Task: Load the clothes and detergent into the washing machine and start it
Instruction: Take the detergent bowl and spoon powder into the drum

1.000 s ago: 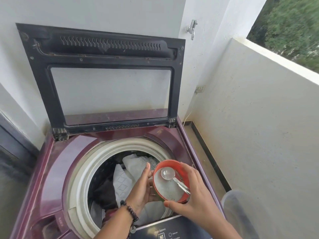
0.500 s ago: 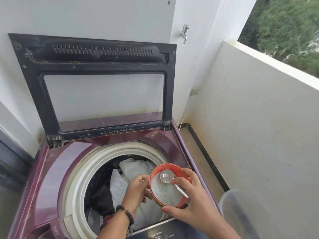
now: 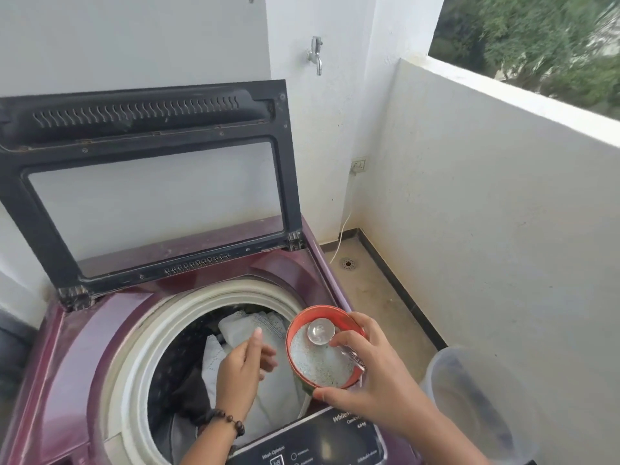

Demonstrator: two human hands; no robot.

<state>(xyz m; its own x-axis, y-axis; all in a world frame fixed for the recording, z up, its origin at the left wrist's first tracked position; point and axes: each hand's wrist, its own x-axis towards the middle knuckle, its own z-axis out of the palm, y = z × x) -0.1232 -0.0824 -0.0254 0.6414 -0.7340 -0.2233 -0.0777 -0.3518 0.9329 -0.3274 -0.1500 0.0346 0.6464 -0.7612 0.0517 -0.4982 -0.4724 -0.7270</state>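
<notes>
Head view, steeply down, close over washing machine (image 3: pixel 84 347).

Left hand (image 3: pixel 240 374) loosely open, right hand (image 3: pixel 372 380) gripping.

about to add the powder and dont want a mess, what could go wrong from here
1. The right hand holds the orange detergent tub tilted over the drum's edge; tip it further and powder may dump in bulk or land on the control panel.
2. The spoon lies loose in the tub and could slide into the clothes.
3. The left hand is empty over the drum, so only one hand steadies the tub.
</notes>
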